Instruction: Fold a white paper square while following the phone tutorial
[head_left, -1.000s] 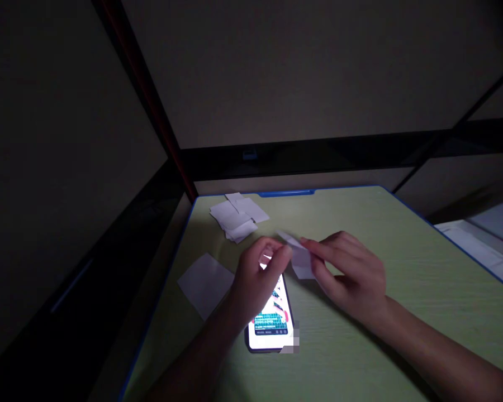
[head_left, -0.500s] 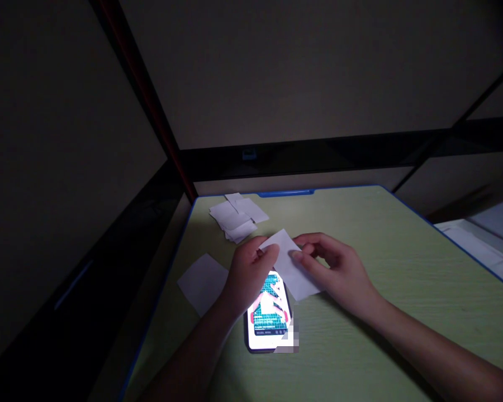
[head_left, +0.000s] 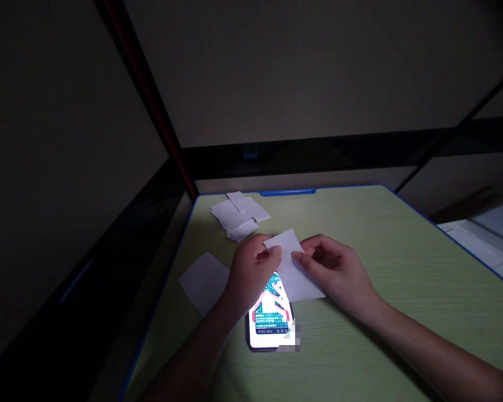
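Flanking paper sheet (head_left: 293, 268): phone (head_left: 270, 318), paper pile (head_left: 237, 218).

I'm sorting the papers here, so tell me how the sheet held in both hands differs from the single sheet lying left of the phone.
The held sheet is pinched by the left hand and right hand; the single sheet lies untouched. The held sheet is lifted above the lit phone; the single sheet lies flat on the table. The held sheet looks brighter, the single sheet dimmer. Both are plain white.

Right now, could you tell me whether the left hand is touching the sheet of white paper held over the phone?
Touching. The head view shows the left hand pinching the paper sheet's left edge between thumb and fingers.
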Demonstrator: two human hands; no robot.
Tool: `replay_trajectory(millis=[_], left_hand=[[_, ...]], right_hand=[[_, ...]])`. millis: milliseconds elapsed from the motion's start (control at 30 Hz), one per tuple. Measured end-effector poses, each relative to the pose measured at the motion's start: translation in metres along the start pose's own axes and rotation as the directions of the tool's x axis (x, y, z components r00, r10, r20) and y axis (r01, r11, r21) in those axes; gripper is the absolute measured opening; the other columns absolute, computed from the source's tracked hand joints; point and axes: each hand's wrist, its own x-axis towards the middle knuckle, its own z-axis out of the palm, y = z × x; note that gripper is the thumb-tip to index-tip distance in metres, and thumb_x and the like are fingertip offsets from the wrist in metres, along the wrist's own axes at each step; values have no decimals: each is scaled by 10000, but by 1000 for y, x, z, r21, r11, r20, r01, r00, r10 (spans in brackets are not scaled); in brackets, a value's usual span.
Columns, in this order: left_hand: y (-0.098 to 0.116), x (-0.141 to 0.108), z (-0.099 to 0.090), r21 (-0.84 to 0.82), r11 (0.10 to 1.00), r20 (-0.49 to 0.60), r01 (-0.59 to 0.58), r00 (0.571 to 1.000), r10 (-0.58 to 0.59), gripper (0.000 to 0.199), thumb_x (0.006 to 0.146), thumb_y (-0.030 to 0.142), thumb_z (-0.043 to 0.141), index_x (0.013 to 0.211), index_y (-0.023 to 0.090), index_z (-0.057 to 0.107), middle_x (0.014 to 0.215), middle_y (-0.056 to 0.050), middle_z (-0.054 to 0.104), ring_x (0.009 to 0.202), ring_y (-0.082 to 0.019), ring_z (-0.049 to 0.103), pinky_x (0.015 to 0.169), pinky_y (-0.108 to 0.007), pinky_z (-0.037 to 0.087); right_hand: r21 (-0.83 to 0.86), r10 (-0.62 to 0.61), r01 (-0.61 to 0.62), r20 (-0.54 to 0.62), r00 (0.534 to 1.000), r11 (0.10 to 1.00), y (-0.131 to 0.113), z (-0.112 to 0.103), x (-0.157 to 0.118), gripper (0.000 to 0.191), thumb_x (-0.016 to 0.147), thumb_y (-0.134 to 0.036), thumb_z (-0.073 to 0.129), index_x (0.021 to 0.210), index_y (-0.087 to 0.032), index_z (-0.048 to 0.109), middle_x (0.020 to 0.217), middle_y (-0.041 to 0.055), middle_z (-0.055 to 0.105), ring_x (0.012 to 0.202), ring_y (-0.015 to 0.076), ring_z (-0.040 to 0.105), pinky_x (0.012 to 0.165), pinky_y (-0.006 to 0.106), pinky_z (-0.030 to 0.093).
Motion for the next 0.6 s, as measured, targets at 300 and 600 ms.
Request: replay_trajectory(millis=[300,600], left_hand=[[1,-1,-3,78,996,12,-48,999,47,142,761,221,535,742,135,646,563,13,566,511,-101,525,476,-190,403],[3,0,-2,-4,1000,-14,-7,1000,7,141,734,250,550,661,140,602,529,26,528,493,-96,521,469,-184,429]], right_hand=[[70,42,-42,-7,999,997,-2,0,1,197,694,-321,694,692,-174,563,565,-47,489,471,83,444,406,198,344],[85,-80,82,-17,997,993,1,1,-4,110,780,-262,642,867,-202,613,608,-51,486,491,86,442,418,199,353]])
